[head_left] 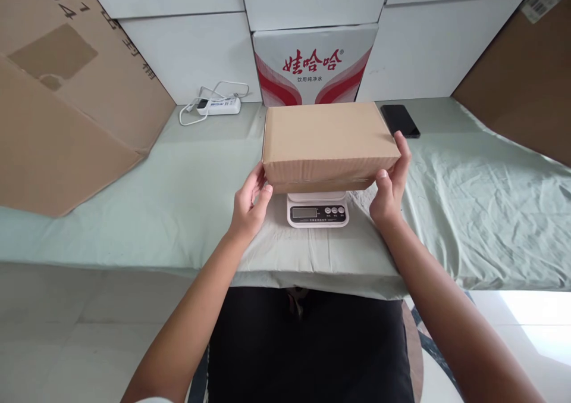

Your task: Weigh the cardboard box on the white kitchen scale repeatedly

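A closed brown cardboard box [330, 134] is between my two hands, slightly tilted, over a white kitchen scale [317, 211]. My left hand [250, 203] grips the box's left end near its front corner. At the right end, my right hand [391, 183] has its thumb on the front face and its fingers along the side. The scale's small display [304, 212] and round buttons show in front of the box, while its weighing plate is mostly hidden. I cannot tell whether the box rests on the plate.
A black phone [400, 121] lies behind the box's right end. At the back left sits a white power strip [219, 106] with its cable. Large cardboard panels [71, 117] flank the pale green cloth [187, 171]. White boxes [187, 52] and a red-lettered carton [314, 63] stand behind.
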Available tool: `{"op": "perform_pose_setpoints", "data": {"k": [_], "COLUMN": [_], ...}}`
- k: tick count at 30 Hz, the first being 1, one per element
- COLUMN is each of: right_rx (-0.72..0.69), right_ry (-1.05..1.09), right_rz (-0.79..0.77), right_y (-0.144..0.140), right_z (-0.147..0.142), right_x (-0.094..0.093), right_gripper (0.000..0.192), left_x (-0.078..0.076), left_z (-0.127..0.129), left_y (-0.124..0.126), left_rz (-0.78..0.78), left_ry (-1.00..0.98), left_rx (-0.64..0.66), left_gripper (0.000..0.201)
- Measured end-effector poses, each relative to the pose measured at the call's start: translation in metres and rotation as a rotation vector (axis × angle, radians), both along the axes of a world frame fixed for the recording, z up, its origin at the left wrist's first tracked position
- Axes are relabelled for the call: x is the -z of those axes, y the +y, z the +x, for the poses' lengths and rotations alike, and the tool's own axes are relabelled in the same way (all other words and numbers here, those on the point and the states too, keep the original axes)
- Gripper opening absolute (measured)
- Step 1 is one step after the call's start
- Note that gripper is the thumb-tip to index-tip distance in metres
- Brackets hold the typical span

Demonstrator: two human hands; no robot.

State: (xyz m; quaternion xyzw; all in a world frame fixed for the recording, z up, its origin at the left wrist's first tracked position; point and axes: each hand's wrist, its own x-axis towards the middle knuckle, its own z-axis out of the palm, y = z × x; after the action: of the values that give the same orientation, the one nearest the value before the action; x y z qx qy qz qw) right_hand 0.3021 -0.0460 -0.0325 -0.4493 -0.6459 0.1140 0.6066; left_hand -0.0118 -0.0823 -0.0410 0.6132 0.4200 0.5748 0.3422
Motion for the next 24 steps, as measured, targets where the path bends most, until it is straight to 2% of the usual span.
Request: {"op": "perform_pose_setpoints", "data": {"k": [5,9,20,24], "right_rx": [-0.012,-0.071,-0.105,-0.078], "right_ry": [0.111,0.206,0.248,0.246], "right_rz": [0.040,0.070,0.050,0.015], "right_y": [0.011,0.017,0.013,0.011], "right_z": [0.002,0.004,0.003,0.003], "right_x": [0.009,0.015,0.011,0.008], "right_gripper": [0.089,0.084,0.077,0.079], "left_x": [0.006,0.008,0.007,0.007], "left_z": [-0.001,-0.002,-0.002,-0.003], "left_y": [0.003,0.005,0.003,0.003], "left_rz": [0.023,0.020,-0.024,-0.019], "left_ry": [-0.023,-0.030,-0.036,-0.017], "left_rx": [-0.037,-0.027,-0.029,-0.011], "left_gripper": [0.070,0.069,0.073,0.075]}}
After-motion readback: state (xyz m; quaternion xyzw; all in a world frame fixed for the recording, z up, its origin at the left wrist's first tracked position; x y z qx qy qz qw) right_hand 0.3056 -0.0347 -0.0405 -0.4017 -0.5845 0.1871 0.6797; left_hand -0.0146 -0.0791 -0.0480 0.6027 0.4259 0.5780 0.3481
